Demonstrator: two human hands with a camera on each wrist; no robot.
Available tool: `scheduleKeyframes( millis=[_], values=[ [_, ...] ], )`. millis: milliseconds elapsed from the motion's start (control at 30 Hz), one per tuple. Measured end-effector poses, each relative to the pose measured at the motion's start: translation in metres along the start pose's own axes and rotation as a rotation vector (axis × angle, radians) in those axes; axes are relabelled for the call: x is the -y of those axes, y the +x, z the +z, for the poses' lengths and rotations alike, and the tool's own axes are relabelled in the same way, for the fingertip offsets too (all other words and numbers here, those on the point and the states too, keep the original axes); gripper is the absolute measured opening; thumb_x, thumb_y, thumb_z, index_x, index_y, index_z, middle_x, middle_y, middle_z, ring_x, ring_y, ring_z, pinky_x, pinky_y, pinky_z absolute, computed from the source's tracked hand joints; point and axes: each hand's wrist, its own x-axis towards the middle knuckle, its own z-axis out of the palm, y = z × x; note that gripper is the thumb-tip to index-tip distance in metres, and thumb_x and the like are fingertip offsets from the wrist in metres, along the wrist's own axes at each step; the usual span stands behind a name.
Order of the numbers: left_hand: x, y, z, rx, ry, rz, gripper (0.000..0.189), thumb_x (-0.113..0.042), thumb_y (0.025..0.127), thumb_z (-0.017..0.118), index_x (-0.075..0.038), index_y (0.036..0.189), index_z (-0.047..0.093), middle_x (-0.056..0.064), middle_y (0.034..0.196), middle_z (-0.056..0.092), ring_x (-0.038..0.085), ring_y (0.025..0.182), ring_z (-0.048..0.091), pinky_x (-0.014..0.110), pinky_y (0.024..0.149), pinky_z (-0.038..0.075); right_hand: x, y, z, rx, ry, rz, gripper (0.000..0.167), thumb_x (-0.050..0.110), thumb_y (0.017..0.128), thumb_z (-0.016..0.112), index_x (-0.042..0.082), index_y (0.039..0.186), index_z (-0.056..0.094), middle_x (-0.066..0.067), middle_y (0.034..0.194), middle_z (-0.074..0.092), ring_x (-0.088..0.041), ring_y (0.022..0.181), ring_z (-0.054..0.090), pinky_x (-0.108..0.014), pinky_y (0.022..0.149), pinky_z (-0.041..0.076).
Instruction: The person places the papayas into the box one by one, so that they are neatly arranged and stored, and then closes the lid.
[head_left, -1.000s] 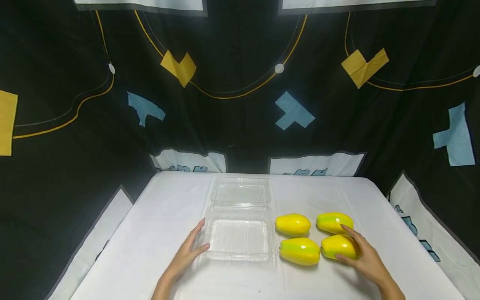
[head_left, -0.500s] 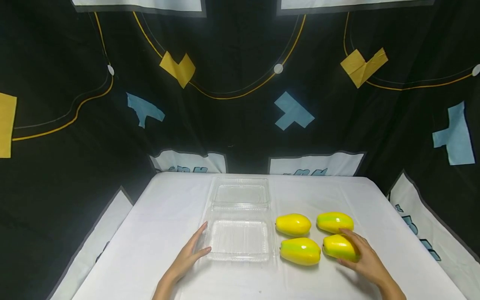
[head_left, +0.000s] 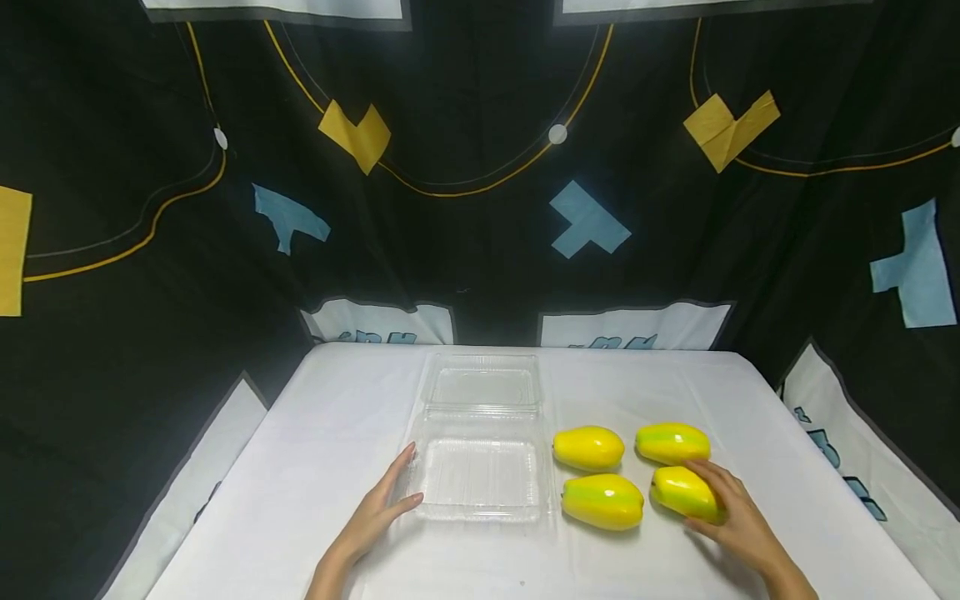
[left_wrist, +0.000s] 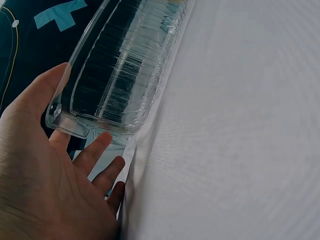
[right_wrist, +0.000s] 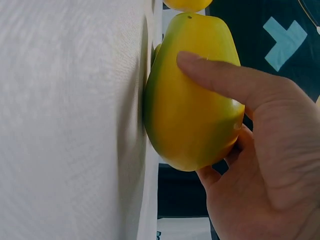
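My right hand [head_left: 738, 521] holds the front right papaya [right_wrist: 192, 100], glossy yellow with green streaks. In the right wrist view its thumb lies across one side and the fingers curl behind, partly hidden. The fruit sits low against the white cloth. Three similar papayas are near it: one [head_left: 602, 502] to its left, one [head_left: 672, 443] behind it, and one [head_left: 588, 448] at the back left. A clear plastic clamshell box [head_left: 480, 475] lies unfolded left of the fruit. My left hand [head_left: 367, 518], fingers spread, rests at the box's near left corner.
The box's lid [head_left: 482, 386] lies flat toward the far edge. White cloth covers the table [head_left: 262, 500]. A dark curtain [head_left: 465, 250] with yellow and blue patches hangs behind and at both sides.
My right hand has closed more around the front right papaya and shifted it slightly right, away from its neighbour. My left hand stays at the box, nearly still.
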Motion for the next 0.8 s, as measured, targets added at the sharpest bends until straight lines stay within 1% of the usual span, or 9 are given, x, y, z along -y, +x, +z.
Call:
scheduleKeyframes(
  millis=[133,233,433,633,800],
  values=[
    [-0.0007,-0.0003,-0.0009,0.001,-0.005,-0.008,0.07,-0.028,0.091,0.056,-0.022,0.149,0.018,0.014,0.15,0.021,0.039,0.137,0.009,0.068,0.1,0.004,0.001,-0.0001,-0.0002,-0.008,0.009,-0.018,0.079,0.012,0.067,0.08,0.008,0.136,0.042,-0.022,0.14,0.03,-0.049,0.126,0.023,-0.071,0.094,0.019],
    [0.0002,0.0003,-0.0006,0.001,-0.015,-0.016,0.07,-0.027,0.09,0.056,-0.023,0.149,0.018,0.014,0.15,0.02,0.04,0.137,0.008,0.068,0.1,0.003,0.001,0.0,-0.001,-0.008,0.005,-0.014,0.079,0.014,0.068,0.08,0.009,0.136,0.042,-0.022,0.14,0.031,-0.049,0.126,0.023,-0.071,0.094,0.019],
    [0.0044,0.0,0.0009,0.019,-0.054,-0.027,0.071,-0.024,0.09,0.056,-0.023,0.149,0.016,0.014,0.151,0.017,0.039,0.137,0.005,0.067,0.1,0.001,-0.0001,0.0006,-0.0033,-0.011,-0.013,-0.006,0.079,0.016,0.068,0.081,0.009,0.136,0.042,-0.022,0.14,0.031,-0.048,0.126,0.024,-0.07,0.094,0.02],
    [0.0028,-0.0004,0.0009,0.02,-0.055,0.001,0.071,-0.023,0.09,0.056,-0.02,0.149,0.016,0.017,0.151,0.017,0.041,0.137,0.005,0.068,0.099,0.0,0.0036,-0.0006,-0.0042,0.009,-0.017,0.019,0.08,0.023,0.067,0.081,0.009,0.135,0.043,-0.023,0.14,0.033,-0.049,0.126,0.025,-0.071,0.093,0.021],
    [0.001,0.0004,0.0001,0.018,-0.041,0.011,0.071,-0.023,0.09,0.056,-0.019,0.149,0.017,0.018,0.15,0.016,0.042,0.136,0.006,0.068,0.1,0.001,0.0093,-0.004,-0.0047,0.025,-0.052,0.004,0.079,0.026,0.067,0.082,0.01,0.134,0.044,-0.022,0.138,0.037,-0.047,0.124,0.03,-0.071,0.092,0.024]
  ],
)
